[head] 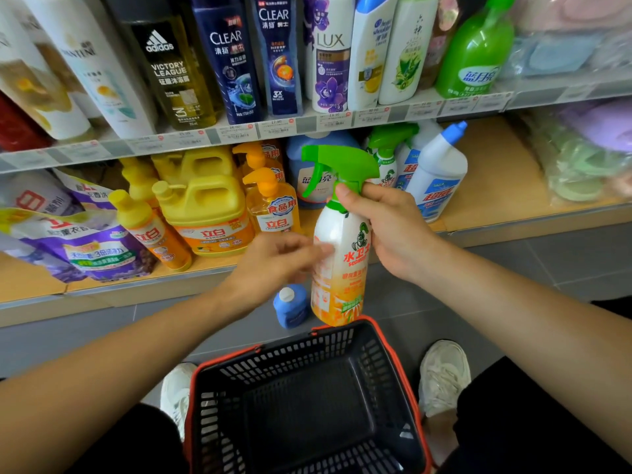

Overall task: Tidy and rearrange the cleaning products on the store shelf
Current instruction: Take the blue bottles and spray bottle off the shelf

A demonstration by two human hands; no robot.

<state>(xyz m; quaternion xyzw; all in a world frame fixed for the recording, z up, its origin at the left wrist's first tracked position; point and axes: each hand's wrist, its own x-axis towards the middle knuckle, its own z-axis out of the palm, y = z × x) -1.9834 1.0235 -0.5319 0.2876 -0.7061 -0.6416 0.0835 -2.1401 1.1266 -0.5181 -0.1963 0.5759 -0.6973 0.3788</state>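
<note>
1. your right hand (386,227) is clamped round the neck of the white-and-orange plastic spray bottle with a green trigger head (342,254), thumb just under the trigger.
2. your left hand (277,261) is beside it, fingers loosely curled with the tips at the bottle's left side. it's blurred, so i can't tell if they touch. it grips nothing.
3. hands are close together, with only the bottle between them.
4. the bottle is in the air, roughly upright, in front of the lower shelf (496,172) and over the far rim of the dark plastic basket with a red-orange rim (191,388).
5. the basket sits on the grey floor between your white shoes (444,374).
6. a small blue bottle with a white cap (290,306) stands on the floor just beyond the basket.
7. on the lower shelf, behind the held bottle: a second green-trigger spray bottle (386,155) and a white bottle with a blue angled cap (437,176). left of them are yellow detergent jugs (205,206) and purple refill pouches (85,248).
8. on the upper shelf there's a row of shampoo bottles (232,63).
</note>
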